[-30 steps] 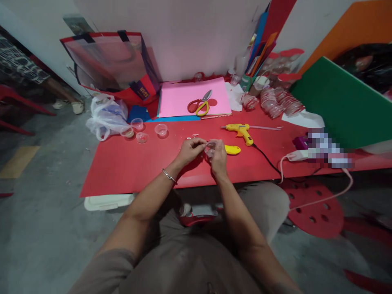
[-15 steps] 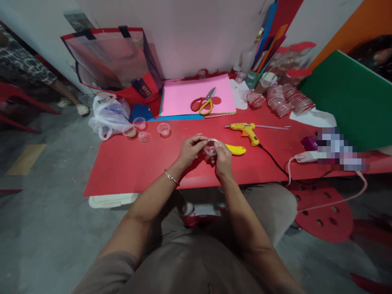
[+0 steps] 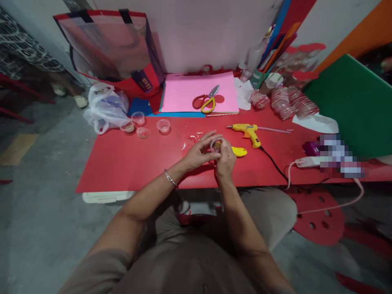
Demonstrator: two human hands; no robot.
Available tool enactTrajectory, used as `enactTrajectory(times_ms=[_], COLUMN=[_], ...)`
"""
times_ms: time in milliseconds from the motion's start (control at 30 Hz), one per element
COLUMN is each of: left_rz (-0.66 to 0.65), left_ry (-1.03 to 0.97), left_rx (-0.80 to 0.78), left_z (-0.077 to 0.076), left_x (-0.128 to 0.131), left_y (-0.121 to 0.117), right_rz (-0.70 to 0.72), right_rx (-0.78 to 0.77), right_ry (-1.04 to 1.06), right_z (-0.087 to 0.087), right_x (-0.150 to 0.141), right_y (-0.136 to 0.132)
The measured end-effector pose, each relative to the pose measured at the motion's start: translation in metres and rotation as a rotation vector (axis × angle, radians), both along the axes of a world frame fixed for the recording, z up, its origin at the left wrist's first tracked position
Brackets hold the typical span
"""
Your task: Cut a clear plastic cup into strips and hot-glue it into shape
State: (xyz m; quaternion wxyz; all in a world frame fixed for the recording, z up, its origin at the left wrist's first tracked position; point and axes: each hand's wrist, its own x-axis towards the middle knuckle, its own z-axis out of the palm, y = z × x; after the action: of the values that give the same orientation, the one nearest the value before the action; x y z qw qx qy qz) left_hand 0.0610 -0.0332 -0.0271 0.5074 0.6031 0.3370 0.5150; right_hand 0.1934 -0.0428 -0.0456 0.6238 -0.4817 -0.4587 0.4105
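Note:
Between my hands is a small clear plastic cup point(image 3: 216, 144), tilted with its round rim showing. My left hand point(image 3: 199, 154) wraps its left side, thumb below and fingers along the far side. My right hand point(image 3: 226, 160) grips the right side with thumb and fingers closed on it. Just right of the cup lies a yellow-handled cutter point(image 3: 239, 152), partly hidden behind my right hand. Small red and white scraps point(image 3: 191, 141) are scattered beyond my left hand. A yellow glue gun point(image 3: 248, 131) lies farther right with a clear glue stick in its back.
Several clear cups point(image 3: 163, 126) and a white plastic bag point(image 3: 107, 108) are at left on the red table point(image 3: 122, 163). Scissors point(image 3: 207, 101) lie on pink sheets point(image 3: 180, 90). Stacked cups point(image 3: 283, 102) and a green board point(image 3: 349, 106) stand right. A cord trails from the glue gun.
The cup has been turned in my hands and shifted slightly right. My left fingers have moved from its near rim to around its side, uncovering scraps on the table.

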Motion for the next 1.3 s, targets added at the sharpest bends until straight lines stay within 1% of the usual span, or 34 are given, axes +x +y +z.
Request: enactTrajectory(times_ms=[100,200,300,400,500,567,667,833,1000,1133,1300], left_rz=[-0.028,-0.019,0.022,0.100,0.236,0.282,0.278,0.242,0.206,0.231,0.257], left_ry=[-0.058,-0.163,-0.238,-0.245,-0.188,-0.152,-0.126,-0.107,-0.080,-0.038,0.026], left_rx=[-0.045,-0.134,-0.221,-0.275,-0.222,-0.167,-0.121,-0.158,-0.170,-0.147,-0.072], left_z=[0.002,0.002,0.002,0.001,0.002,0.003,0.004,0.001,0.002,0.000,-0.004], left_x=[0.002,0.004,0.004,0.002,0.000,-0.001,-0.002,0.000,0.003,0.005,0.005], left_y=[-0.002,-0.005,-0.005,-0.004,-0.002,-0.001,0.000,-0.001,-0.001,-0.001,-0.002], right_rz=[-0.035,-0.019,0.018,0.065,0.107,0.126,0.131,0.118,0.139,0.145,0.154], right_rx=[0.010,-0.010,0.010,0.017,0.018,0.027,0.037,0.025,-0.012,-0.060,-0.111], right_ry=[-0.028,-0.066,-0.112,-0.066,-0.012,-0.015,-0.017,0.032,0.125,0.164,0.215], right_z=[-0.001,0.000,0.001,0.000,-0.002,-0.004,-0.005,-0.005,-0.004,-0.002,0.000], right_x=[-0.001,-0.001,-0.003,-0.006,-0.011,-0.012,-0.011,-0.006,-0.004,-0.002,0.000], right_y=[0.002,0.003,0.005,0.007,0.008,0.008,0.007,0.006,0.003,0.002,0.000])
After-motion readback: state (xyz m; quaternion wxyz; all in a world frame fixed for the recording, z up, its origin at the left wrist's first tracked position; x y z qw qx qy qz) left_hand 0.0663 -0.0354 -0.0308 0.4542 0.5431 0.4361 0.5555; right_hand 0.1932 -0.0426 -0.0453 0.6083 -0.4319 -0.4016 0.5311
